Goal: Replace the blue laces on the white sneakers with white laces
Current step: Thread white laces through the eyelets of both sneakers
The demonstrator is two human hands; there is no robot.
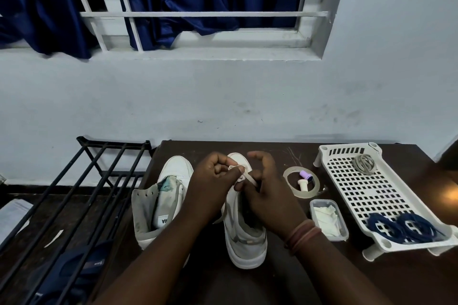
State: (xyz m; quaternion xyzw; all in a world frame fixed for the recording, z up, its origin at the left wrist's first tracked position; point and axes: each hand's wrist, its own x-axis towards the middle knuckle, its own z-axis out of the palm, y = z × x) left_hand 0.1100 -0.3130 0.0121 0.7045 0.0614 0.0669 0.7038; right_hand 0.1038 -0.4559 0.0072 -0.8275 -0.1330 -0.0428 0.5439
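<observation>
left grip (215, 176) pinching white lace (244, 177), right grip (266, 187) curled over sneaker (244, 228)

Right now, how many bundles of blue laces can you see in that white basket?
2. One coiled blue lace bundle and a second blue lace bundle lie side by side at the near end of the white perforated basket. None looks hidden.

Pale blue wall (223, 96), scuffed and marked, with a barred window (193, 15) backed by dark blue curtains (44, 7). Dark brown counter (409, 280) abuts the wall; black metal rack (81, 181) stands to its left. Lighting dim.
</observation>
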